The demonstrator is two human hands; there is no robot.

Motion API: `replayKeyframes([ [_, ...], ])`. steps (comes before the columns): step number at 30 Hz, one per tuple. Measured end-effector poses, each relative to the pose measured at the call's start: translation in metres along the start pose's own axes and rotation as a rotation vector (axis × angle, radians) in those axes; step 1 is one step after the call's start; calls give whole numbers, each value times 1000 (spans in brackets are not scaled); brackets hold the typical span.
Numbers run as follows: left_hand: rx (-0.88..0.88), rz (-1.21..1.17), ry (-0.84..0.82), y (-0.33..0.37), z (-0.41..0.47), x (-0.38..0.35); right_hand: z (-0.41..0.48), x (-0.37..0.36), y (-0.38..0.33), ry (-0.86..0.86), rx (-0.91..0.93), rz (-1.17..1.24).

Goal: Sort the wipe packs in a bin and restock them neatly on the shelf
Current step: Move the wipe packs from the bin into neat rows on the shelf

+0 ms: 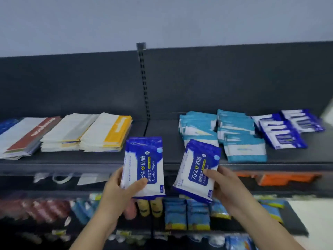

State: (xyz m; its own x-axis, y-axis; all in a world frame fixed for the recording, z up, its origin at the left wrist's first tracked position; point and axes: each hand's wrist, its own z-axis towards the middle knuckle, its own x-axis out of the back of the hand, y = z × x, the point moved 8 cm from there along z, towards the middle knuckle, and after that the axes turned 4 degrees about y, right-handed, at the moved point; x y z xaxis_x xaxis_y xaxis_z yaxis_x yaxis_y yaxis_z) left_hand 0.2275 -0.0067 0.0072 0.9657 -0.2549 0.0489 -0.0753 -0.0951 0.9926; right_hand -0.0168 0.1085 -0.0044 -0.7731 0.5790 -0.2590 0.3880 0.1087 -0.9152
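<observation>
Gripping packs [144,165], left hand [124,190] and right hand [225,186] are hovering by the teal stack [198,127]; squaring them flat, left of it, seems best.

Cut off by the left edge, mid-height: a flat stack [12,136]. Smeared past telling at lower left: reddish goods [36,210]. Blurred likewise at right, under the shelf [72,157]: orange items [281,177]. Hidden beneath the left hand [120,193]: the start of "75%" on the left pack [146,165]. Covered by the right hand [227,188]: lettering on the right pack [196,168]. Impossible to count packs in either grip.
</observation>
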Motion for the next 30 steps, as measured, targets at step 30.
replayKeyframes([
  [30, -160, 235, -742, 49, 124, -540, 66, 412, -150, 881, 282, 319],
])
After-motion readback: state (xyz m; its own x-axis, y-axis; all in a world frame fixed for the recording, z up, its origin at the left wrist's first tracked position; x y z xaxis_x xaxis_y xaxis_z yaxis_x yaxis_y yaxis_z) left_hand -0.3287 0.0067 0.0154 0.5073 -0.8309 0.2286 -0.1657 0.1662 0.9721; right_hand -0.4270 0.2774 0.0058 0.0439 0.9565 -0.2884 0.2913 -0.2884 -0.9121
